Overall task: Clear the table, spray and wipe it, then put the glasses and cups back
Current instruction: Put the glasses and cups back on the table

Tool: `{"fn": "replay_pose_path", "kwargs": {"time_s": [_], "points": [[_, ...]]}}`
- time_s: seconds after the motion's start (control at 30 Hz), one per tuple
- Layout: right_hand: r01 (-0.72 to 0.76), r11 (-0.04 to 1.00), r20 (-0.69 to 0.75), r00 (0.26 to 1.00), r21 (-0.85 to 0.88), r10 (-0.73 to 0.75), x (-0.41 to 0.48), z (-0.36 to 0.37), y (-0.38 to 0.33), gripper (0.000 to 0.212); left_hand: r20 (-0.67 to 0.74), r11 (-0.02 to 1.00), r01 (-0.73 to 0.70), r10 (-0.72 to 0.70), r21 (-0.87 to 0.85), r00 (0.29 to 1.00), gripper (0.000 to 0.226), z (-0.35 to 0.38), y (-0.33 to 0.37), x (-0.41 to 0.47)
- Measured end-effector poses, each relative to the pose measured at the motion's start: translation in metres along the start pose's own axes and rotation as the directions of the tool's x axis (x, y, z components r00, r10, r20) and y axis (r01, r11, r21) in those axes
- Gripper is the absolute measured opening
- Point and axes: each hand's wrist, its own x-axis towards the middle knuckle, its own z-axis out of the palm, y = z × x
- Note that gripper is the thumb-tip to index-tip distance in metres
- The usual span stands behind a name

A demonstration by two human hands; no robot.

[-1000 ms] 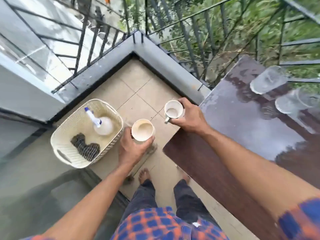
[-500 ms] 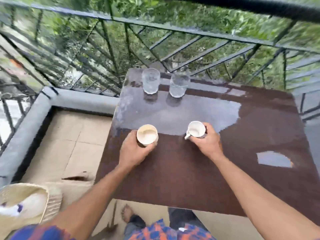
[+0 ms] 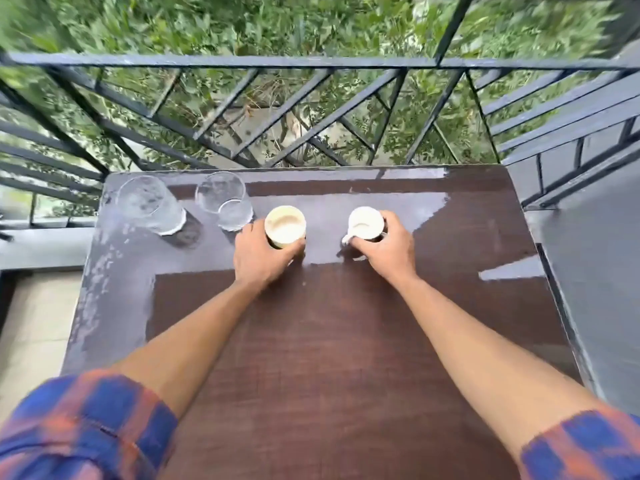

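A dark brown table (image 3: 346,358) fills the middle of the head view, its far half shiny and wet. My left hand (image 3: 259,261) grips a cream cup (image 3: 285,226) resting on the far part of the table. My right hand (image 3: 389,249) grips a white cup (image 3: 365,225) with a handle, a little to the right of the cream one. Two clear glasses stand at the far left corner: a large glass (image 3: 149,206) and a smaller glass (image 3: 225,199) right beside the cream cup.
A black metal railing (image 3: 311,60) runs just behind the table's far edge, with green foliage beyond. A tiled floor (image 3: 31,334) lies left of the table. A grey surface (image 3: 595,289) borders the table's right edge.
Both hands have carried the cups from over the floor near the basket onto the table, then farther toward its far edge. The view has swung to face the table.
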Motion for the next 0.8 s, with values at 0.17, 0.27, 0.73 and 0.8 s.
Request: {"fn": "replay_pose_path", "kwargs": {"time_s": [0.17, 0.27, 0.73, 0.8], "points": [[0.030, 1.000, 0.023, 0.999, 0.005, -0.031, 0.042, 0.001, 0.002, 0.072, -0.034, 0.997, -0.011, 0.014, 0.082, 0.999, 0.079, 0.020, 0.020, 0.026], [0.045, 0.999, 0.031, 0.999, 0.004, -0.045, 0.059, 0.006, 0.001, 0.073, -0.069, 0.993, 0.047, -0.039, 0.110, 0.997, 0.076, 0.027, 0.029, 0.031], [0.095, 0.991, 0.161, 0.984, -0.097, -0.078, 0.076, 0.014, 0.014, 0.081, -0.027, 0.972, 0.111, -0.108, 0.208, 0.994, 0.088, 0.031, 0.029, 0.042], [0.086, 0.992, 0.179, 0.982, -0.093, -0.068, 0.073, 0.013, 0.016, 0.089, -0.013, 0.977, 0.100, -0.100, 0.190, 0.995, 0.087, 0.031, 0.024, 0.040]]}}
